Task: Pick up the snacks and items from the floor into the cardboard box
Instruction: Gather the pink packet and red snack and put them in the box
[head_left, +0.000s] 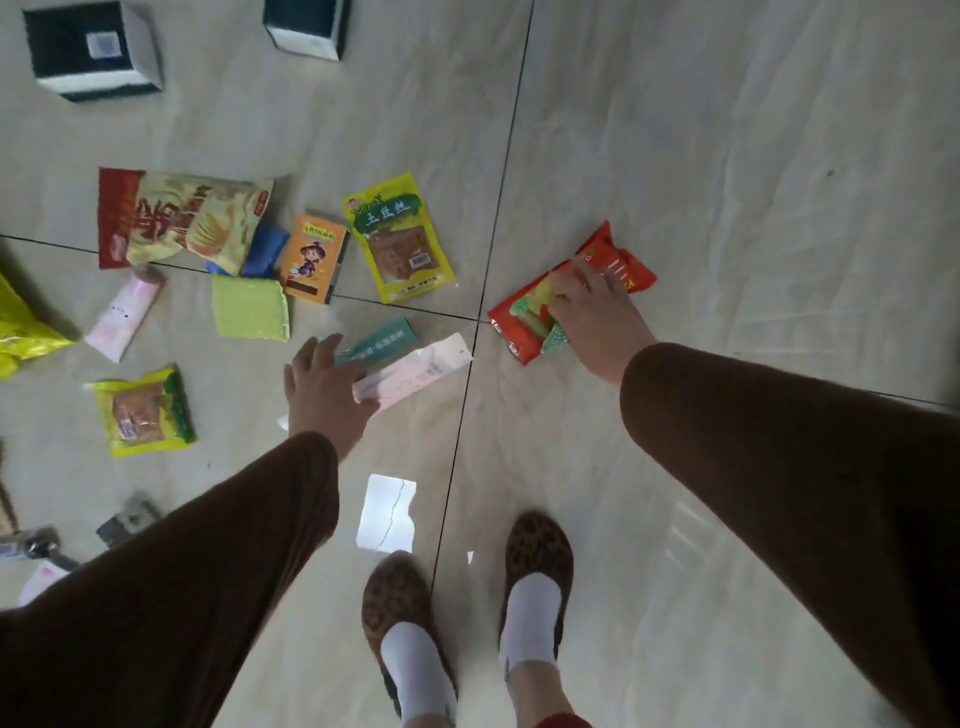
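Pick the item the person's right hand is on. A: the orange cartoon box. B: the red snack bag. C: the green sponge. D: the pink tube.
B: the right hand rests its fingers on the red snack bag, which lies apart from the other items on the floor.

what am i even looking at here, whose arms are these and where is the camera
The camera sits on a person's head, looking down, so you see their own arms in brown sleeves and their feet. Snack packets lie scattered on the tiled floor. The right hand rests on a red snack bag, fingers spread, seemingly about to grasp it. The left hand reaches for a pink packet lying beside a teal box. Neither item is lifted yet. No cardboard box is clearly visible.
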